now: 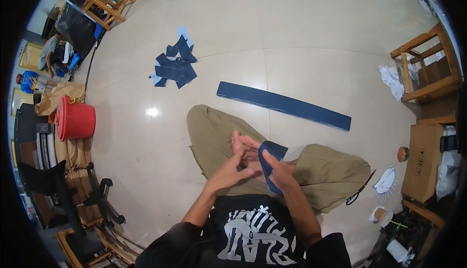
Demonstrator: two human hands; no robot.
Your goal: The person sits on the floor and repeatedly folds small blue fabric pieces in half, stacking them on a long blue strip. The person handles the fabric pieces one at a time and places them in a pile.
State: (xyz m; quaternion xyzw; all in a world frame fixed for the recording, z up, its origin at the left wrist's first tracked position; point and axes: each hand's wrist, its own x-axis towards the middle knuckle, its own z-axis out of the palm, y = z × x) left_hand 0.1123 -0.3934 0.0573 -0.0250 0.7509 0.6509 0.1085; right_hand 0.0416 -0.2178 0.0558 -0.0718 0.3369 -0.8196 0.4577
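Observation:
I sit cross-legged on the floor, and both hands are over my lap. My right hand grips a bent dark blue piece of thin sheet material, thumb on its face. Its lower part hangs below the fingers, partly hidden. My left hand is just left of it, with fingers stretched out and thumb apart, holding nothing that I can see. Beyond my legs lies a long dark blue strip, flat on the floor. Farther left is a loose heap of dark blue cut pieces, some showing a light blue side.
Scissors with dark handles lie beside my right knee. A roll of tape, a cardboard box and a wooden stool stand at the right. At the left are a red lidded bucket and a black office chair.

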